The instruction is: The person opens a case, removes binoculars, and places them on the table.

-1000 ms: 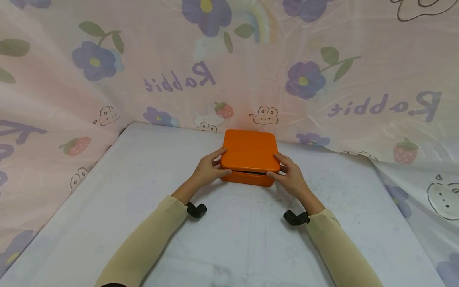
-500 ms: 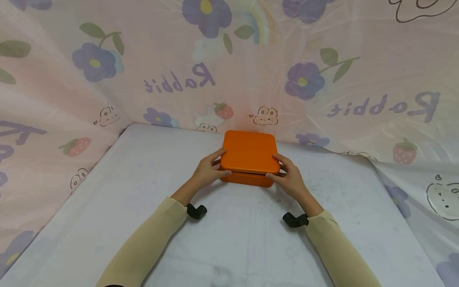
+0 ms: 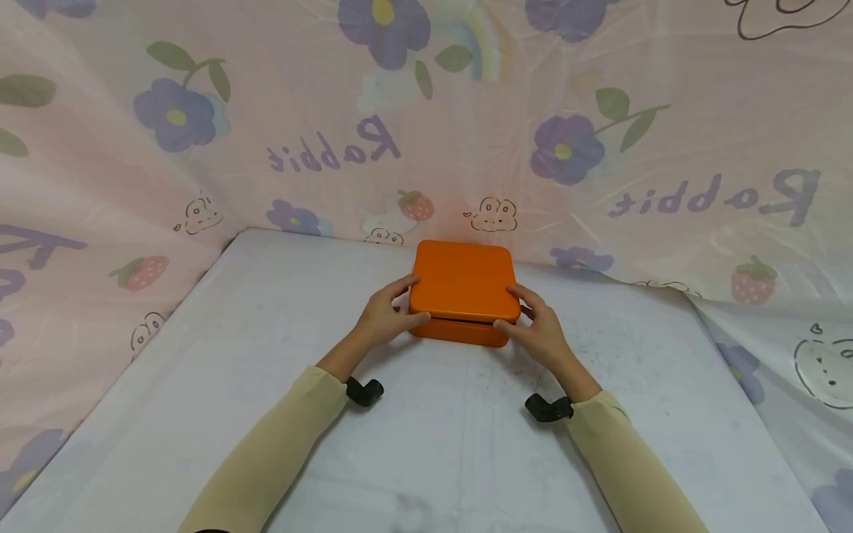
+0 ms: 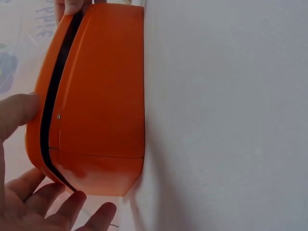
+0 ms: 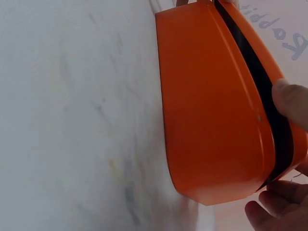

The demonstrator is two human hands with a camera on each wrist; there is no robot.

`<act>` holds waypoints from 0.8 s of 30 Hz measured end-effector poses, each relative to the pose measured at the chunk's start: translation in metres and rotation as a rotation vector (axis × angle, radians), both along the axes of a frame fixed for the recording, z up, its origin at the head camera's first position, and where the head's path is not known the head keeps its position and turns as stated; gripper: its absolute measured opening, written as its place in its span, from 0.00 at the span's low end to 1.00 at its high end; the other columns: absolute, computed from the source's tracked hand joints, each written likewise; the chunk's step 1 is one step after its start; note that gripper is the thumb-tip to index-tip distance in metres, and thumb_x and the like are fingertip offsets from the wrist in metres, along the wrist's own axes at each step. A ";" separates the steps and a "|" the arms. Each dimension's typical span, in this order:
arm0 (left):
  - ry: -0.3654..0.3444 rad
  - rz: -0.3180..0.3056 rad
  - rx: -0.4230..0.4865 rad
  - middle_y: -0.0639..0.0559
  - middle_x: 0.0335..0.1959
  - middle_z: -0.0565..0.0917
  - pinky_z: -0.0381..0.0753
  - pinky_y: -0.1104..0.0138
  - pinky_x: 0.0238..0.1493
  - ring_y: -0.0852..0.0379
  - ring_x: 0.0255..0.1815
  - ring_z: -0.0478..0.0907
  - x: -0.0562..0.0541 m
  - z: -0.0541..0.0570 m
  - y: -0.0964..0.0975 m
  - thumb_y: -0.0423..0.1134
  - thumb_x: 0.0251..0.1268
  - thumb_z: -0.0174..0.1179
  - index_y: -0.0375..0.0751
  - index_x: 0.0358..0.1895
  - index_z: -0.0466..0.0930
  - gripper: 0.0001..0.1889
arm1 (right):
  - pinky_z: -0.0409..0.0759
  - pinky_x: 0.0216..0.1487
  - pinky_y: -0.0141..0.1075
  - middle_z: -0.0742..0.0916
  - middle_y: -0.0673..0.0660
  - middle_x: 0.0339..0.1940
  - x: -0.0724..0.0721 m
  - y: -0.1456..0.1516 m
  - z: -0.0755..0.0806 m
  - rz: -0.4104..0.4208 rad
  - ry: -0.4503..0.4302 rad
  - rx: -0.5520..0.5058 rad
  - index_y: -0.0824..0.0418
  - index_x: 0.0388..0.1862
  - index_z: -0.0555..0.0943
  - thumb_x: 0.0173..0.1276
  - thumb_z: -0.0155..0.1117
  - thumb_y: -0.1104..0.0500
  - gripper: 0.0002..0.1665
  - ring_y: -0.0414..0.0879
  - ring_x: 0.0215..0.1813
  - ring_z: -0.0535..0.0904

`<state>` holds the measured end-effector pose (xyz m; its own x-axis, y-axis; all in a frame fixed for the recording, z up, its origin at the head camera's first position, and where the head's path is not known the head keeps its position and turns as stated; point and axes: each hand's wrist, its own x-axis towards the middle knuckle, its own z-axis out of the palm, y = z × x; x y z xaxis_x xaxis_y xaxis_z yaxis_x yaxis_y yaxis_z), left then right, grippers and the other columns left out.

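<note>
An orange square box [image 3: 461, 332] stands on the white table, and its lid [image 3: 464, 279] sits raised along the near edge. A dark gap [image 4: 54, 91] runs between lid and box; the wrist views show it too. My left hand [image 3: 386, 314] grips the lid at its left side, thumb on the near rim and fingers round the side. At the right side my right hand [image 3: 538, 326] holds the lid likewise, its thumb [image 5: 290, 102] pressed to the rim. What the box contains is hidden.
The white table [image 3: 300, 459] spreads around the box. Behind it and at the sides hangs a printed curtain [image 3: 460, 133] with flowers and rabbits, close behind the box. A black curved piece [image 3: 365, 392] sits at the left wrist and another [image 3: 549, 408] at the right.
The near gap under the lid narrowed by half a second ago and is slightly wider again now. Both hands keep their hold with hardly any movement.
</note>
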<state>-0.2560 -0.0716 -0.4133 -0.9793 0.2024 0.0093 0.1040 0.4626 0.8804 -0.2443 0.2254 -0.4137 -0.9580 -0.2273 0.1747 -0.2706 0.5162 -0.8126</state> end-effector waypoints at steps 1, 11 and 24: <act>0.003 -0.002 0.003 0.58 0.76 0.61 0.70 0.56 0.69 0.49 0.75 0.61 0.000 0.000 0.000 0.48 0.55 0.70 0.59 0.72 0.63 0.39 | 0.60 0.74 0.54 0.62 0.62 0.77 0.000 0.000 0.000 0.001 0.003 -0.001 0.63 0.73 0.62 0.63 0.69 0.57 0.43 0.57 0.78 0.55; 0.050 -0.005 0.022 0.59 0.76 0.60 0.69 0.54 0.69 0.55 0.76 0.57 -0.001 0.005 -0.001 0.46 0.55 0.70 0.56 0.72 0.63 0.39 | 0.57 0.74 0.55 0.61 0.68 0.76 0.008 -0.008 0.020 0.019 0.031 -0.038 0.70 0.71 0.62 0.61 0.69 0.63 0.42 0.61 0.77 0.54; 0.111 -0.006 0.022 0.58 0.75 0.62 0.71 0.55 0.68 0.55 0.75 0.59 -0.002 0.012 -0.013 0.47 0.56 0.69 0.57 0.72 0.64 0.39 | 0.57 0.75 0.50 0.63 0.61 0.76 -0.004 -0.011 0.016 0.012 0.076 -0.042 0.64 0.72 0.64 0.60 0.71 0.58 0.43 0.55 0.78 0.56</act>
